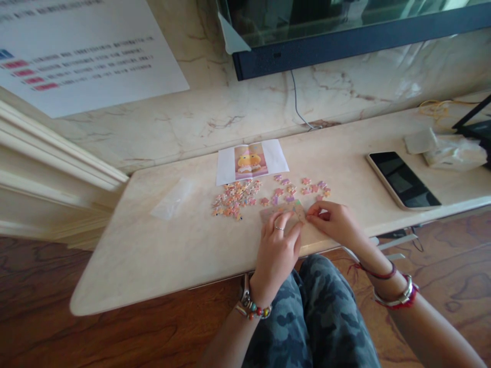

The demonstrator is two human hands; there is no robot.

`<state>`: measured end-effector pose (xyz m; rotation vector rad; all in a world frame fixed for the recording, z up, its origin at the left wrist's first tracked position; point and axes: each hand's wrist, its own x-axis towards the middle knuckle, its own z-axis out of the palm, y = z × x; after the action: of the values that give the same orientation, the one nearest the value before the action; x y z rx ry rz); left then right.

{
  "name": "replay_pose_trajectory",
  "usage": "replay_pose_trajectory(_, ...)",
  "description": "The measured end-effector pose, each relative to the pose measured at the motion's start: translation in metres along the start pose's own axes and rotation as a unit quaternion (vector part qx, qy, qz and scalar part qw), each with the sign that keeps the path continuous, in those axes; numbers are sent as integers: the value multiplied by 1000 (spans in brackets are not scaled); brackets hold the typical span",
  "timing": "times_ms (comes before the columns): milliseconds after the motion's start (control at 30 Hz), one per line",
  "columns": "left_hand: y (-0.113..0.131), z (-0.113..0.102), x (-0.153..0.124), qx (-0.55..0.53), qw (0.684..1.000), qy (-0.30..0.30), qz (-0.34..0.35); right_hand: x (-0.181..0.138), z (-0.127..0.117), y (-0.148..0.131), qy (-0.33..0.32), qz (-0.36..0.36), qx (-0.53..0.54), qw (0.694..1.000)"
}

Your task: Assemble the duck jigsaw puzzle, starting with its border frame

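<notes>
My left hand [279, 250] rests palm down with its fingers apart, the fingertips on a flat pastel rectangle [297, 205] that is partly covered by the hand. What the rectangle is made of is too blurred to tell. At its right edge my right hand [337, 222] has thumb and fingers pinched together; whatever is between them is hidden. Just behind the hands lie small loose pink and purple puzzle pieces [279, 192], with another group of pieces [316, 189] to the right. A heap of mixed small pieces [233, 199] lies to the left.
A white sheet with a yellow cartoon picture [250, 161] lies behind the pieces. Clear plastic film [172, 198] is on the left of the pale tabletop [153, 260]. At right are a black-screened device [402, 179] and a white plastic packet [456, 152]. A screen [345, 46] hangs above.
</notes>
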<state>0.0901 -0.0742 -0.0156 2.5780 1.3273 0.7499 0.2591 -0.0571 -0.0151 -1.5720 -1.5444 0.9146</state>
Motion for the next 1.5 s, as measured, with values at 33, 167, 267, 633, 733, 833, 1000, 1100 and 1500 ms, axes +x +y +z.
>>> replay_pose_trajectory(33, 0, 0, 0, 1, 1000, 3, -1, -1, -1, 1, 9, 2, 36, 999)
replay_pose_trajectory(167, -1, -1, 0, -1, 1000, 14, -2, -4, -12, 10, 77, -4, 153, 985)
replay_pose_trajectory(267, -1, -1, 2, 1, 1000, 28, 8, 2, -29, 20, 177, -35, 113, 977)
replay_pose_trajectory(633, 4, 6, 13, 80, 995, 55, 0, 27, -54, 33, 166, -134, -168, 962)
replay_pose_trajectory(733, 4, 5, 16, 72, 996, 52, -3, 28, -54, 32, 144, -149, -183, 961)
replay_pose_trajectory(833, 6, 5, 21, 56, 997, 50, -9, 29, -55, 32, 130, -155, -193, 960)
replay_pose_trajectory(1000, 12, 6, 32, 36, 998, 51, -23, 37, -51, 32, 121, -182, -210, 953)
replay_pose_trajectory(1100, 14, 2, 43, 25, 998, 46, -30, 48, -44, 30, 95, -203, -214, 951)
replay_pose_trajectory(1500, 11, 10, 73, 34, 998, 41, -44, 58, -39, 25, 56, -188, -154, 968)
